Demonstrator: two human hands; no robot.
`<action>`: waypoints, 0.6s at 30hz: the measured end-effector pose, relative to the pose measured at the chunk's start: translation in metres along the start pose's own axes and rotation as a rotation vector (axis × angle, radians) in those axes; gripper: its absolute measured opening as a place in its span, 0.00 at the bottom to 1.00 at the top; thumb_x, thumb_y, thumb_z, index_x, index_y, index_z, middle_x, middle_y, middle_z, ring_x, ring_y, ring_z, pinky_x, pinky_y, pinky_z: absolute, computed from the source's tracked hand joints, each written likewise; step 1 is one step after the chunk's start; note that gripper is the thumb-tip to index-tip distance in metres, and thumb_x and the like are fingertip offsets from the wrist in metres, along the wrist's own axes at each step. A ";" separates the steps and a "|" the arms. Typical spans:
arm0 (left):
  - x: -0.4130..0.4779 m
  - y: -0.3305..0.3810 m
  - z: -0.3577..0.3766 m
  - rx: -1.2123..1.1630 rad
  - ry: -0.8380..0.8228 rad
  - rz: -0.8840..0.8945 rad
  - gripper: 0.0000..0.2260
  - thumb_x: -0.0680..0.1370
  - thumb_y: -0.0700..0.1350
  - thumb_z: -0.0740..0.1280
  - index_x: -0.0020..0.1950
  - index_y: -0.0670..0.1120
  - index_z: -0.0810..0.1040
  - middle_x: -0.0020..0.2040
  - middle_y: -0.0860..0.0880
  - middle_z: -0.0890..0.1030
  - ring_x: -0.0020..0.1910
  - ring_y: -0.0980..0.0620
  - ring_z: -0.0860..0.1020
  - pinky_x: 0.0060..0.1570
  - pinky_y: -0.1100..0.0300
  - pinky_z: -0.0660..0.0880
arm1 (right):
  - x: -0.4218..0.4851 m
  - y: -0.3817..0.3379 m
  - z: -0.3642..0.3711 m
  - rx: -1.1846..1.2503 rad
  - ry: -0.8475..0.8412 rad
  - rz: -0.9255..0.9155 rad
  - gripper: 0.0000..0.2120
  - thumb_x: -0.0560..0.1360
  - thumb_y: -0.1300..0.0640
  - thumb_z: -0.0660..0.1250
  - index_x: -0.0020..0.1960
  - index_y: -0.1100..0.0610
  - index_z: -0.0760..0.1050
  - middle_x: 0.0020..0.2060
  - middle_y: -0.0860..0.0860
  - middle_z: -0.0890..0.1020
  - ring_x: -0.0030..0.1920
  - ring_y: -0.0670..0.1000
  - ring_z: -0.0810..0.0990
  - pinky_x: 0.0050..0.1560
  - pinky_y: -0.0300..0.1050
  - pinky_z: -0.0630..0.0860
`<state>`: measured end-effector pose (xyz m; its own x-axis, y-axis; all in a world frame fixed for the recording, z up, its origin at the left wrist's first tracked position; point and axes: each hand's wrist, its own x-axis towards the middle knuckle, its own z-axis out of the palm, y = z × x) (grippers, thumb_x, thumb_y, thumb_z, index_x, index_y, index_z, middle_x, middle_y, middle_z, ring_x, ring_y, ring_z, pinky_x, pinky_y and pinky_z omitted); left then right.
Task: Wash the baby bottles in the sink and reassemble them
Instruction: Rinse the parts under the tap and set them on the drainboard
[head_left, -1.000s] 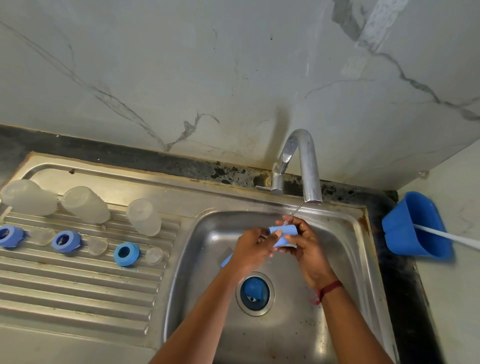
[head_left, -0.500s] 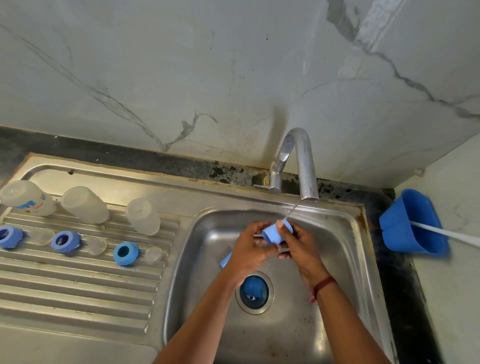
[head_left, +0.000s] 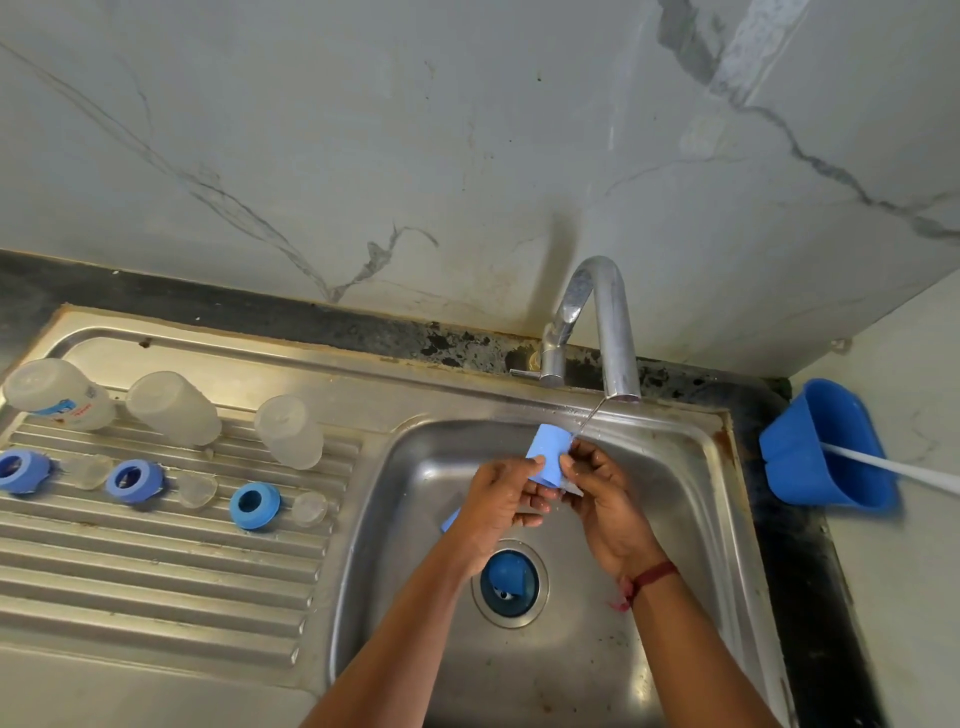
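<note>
The left hand (head_left: 501, 501) and right hand (head_left: 608, 506) are together gripping a blue cap (head_left: 548, 457) over the sink (head_left: 691, 519), under a thin stream from the tap (head_left: 613, 332). A blue piece (head_left: 506, 571) is sitting in the drain (head_left: 537, 597), partly hidden. A blue tub (head_left: 810, 467) is holding a white rod (head_left: 893, 468), running out of frame.

Single head view, close above sink (head_left: 691, 519), facing down and forward; wall (head_left: 467, 130) fills upper half.

Dim, even indoor light, picture in sharp focus.
Soft glare on the steel sink (head_left: 675, 519); faint shadow of the tap (head_left: 602, 322) on the wall (head_left: 467, 130); edges bow.
</note>
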<state>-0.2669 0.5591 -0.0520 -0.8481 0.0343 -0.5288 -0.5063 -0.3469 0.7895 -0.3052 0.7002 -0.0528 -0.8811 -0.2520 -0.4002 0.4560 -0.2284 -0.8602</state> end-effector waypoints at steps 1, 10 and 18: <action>-0.002 0.000 -0.001 -0.018 -0.034 -0.025 0.18 0.77 0.56 0.64 0.52 0.41 0.80 0.43 0.44 0.84 0.39 0.51 0.80 0.45 0.54 0.77 | 0.001 0.001 0.001 0.035 0.001 0.019 0.16 0.68 0.57 0.72 0.55 0.56 0.76 0.47 0.53 0.84 0.43 0.50 0.81 0.44 0.45 0.75; -0.001 -0.007 -0.008 0.248 0.144 -0.021 0.07 0.81 0.49 0.65 0.53 0.46 0.79 0.43 0.49 0.81 0.39 0.53 0.77 0.39 0.60 0.72 | 0.007 0.002 0.003 -0.312 0.167 -0.087 0.24 0.68 0.66 0.77 0.59 0.53 0.74 0.56 0.53 0.79 0.53 0.50 0.79 0.44 0.39 0.80; -0.003 0.007 0.005 0.086 0.091 0.093 0.15 0.76 0.32 0.65 0.57 0.47 0.81 0.50 0.50 0.85 0.47 0.58 0.81 0.47 0.61 0.75 | 0.004 0.009 -0.001 -0.823 0.242 -0.349 0.26 0.64 0.63 0.80 0.60 0.52 0.77 0.57 0.50 0.76 0.56 0.47 0.76 0.52 0.25 0.69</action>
<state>-0.2685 0.5616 -0.0433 -0.8762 -0.0805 -0.4752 -0.4412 -0.2633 0.8580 -0.3051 0.6984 -0.0627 -0.9962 -0.0699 -0.0512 0.0085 0.5091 -0.8607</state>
